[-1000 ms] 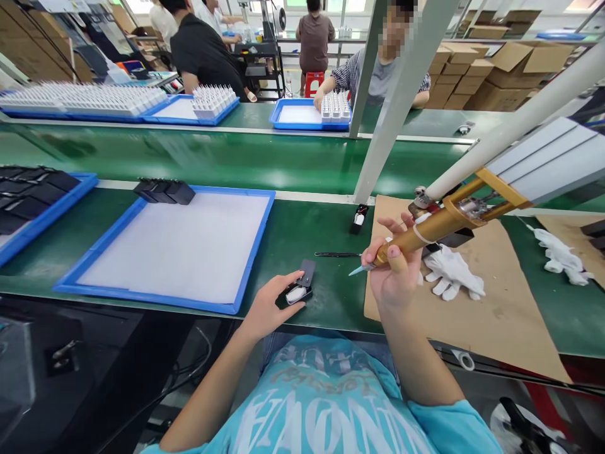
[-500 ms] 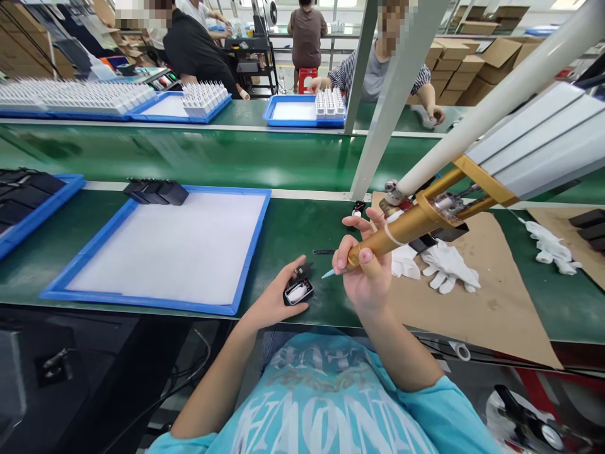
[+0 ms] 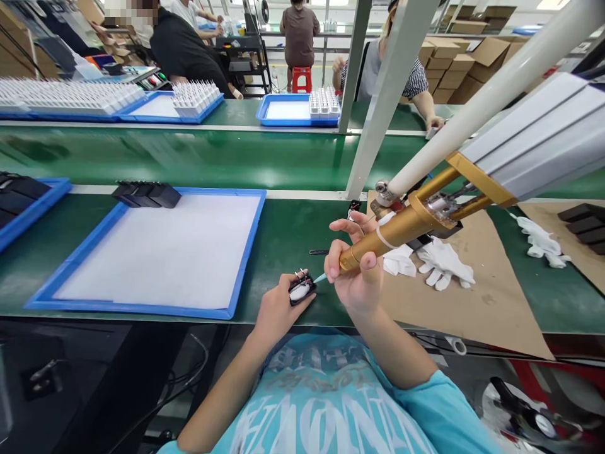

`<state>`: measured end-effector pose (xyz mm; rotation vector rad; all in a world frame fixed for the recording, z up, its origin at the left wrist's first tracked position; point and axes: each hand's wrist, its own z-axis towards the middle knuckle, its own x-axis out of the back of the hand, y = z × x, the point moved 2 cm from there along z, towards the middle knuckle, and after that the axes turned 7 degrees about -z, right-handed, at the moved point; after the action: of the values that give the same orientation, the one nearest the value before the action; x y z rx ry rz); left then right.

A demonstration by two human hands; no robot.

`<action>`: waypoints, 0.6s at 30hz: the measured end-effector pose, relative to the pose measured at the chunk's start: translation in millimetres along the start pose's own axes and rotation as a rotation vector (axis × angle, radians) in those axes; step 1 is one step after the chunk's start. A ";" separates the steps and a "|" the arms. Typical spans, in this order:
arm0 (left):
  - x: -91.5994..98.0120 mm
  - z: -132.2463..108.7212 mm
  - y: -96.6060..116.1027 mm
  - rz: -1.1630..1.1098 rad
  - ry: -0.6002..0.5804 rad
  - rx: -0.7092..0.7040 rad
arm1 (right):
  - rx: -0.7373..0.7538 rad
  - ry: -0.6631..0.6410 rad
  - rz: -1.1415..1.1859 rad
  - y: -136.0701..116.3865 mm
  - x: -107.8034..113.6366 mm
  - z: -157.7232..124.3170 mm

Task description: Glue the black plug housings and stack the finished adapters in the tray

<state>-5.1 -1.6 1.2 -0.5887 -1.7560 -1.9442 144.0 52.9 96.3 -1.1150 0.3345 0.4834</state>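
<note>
Between the fingers and thumb of my left hand point(image 3: 278, 308) is a small black plug housing point(image 3: 302, 289), with white material inside and metal pins at its far side. My right hand point(image 3: 355, 277) is wrapped round the gold barrel of a glue dispenser point(image 3: 394, 234), its upper fingers partly lifted. The dispenser's light-blue nozzle point(image 3: 321, 278) points left, its tip touching or very close to the housing's right edge. Just beyond my right hand, a dark strip-like piece point(image 3: 319, 252) lies on the green bench, and another small black part point(image 3: 353, 209) stands farther back.
Left of my hands lies a blue-rimmed tray point(image 3: 246, 252) with several black housings point(image 3: 147, 194) at its far edge. White gloves point(image 3: 444, 261) rest on brown cardboard point(image 3: 491, 302) at right. A white post point(image 3: 385, 94) rises behind the dispenser. A co-worker point(image 3: 375, 69) sits across the bench.
My left hand has brought the plug housing up to the nozzle; its black pin part now sits against the housing. My right hand and the dispenser have shifted slightly left.
</note>
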 end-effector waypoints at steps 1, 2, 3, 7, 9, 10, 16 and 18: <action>1.1 -0.3 5.1 0.022 0.033 -0.012 | -0.002 -0.004 0.001 0.5 -0.4 -0.4; 2.6 -0.3 10.2 0.039 0.066 -0.027 | -0.002 -0.006 0.001 1.0 -0.5 -0.7; 4.2 -0.1 14.9 0.050 0.096 -0.045 | 0.000 -0.005 0.001 1.5 -0.3 -0.8; 8.7 1.0 28.2 0.049 0.155 -0.110 | 0.015 0.010 0.011 1.7 1.8 -1.1; 8.8 1.2 31.2 0.044 0.151 -0.109 | 0.024 0.021 0.004 1.1 3.0 -1.4; 8.5 1.3 32.1 0.042 0.148 -0.103 | 0.027 0.028 -0.003 0.6 3.5 -1.5; 6.6 2.2 34.8 0.034 0.142 -0.104 | 0.032 0.028 -0.015 -1.0 4.2 -1.0; 6.6 2.9 34.5 0.028 0.144 -0.099 | 0.026 0.034 -0.007 -1.1 3.6 -0.6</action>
<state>10.0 -2.1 33.0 -0.4911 -1.5642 -2.0102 147.7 52.7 95.2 -1.1001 0.3650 0.4532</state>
